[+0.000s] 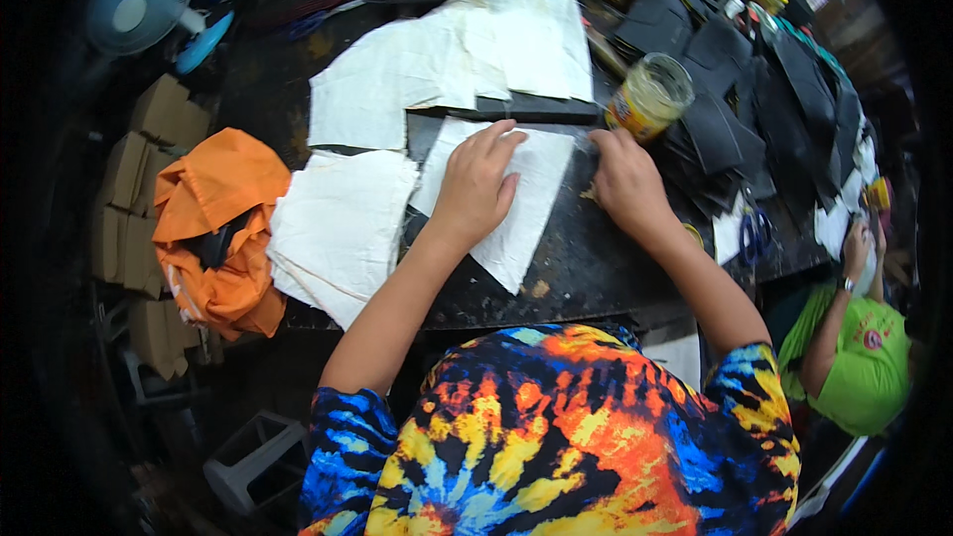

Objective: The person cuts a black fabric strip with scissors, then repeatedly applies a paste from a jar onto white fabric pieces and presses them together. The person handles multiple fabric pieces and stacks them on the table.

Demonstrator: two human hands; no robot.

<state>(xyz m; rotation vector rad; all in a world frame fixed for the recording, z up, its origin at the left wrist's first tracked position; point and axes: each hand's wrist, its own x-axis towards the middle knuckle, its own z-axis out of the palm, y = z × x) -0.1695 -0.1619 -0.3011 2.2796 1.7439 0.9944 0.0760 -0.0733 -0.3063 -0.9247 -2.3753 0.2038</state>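
Note:
My left hand [478, 184] lies on a white cloth piece [533, 194], fingers stretched out and thumb apart. That piece rests at a slant on the dark table before me. To its right, my right hand [629, 182] is low over the tabletop with its fingers curled together; what they hold, if anything, is hidden. Just beyond it stands an open glass jar [650, 96] with a yellow label and a pale coating inside. A row of overlapping white cloth pieces [452, 55] spreads across the far side. A stack of white cloth squares [342, 218] sits left of my forearm.
An orange cloth bundle [223, 189] is at the left, near cardboard boxes [124, 174] and a fan [139, 0]. Black sheet pieces [715, 129] pile up at the right, with dark-handled scissors [755, 233] nearby. A co-worker in a green shirt [859, 357] works at far right.

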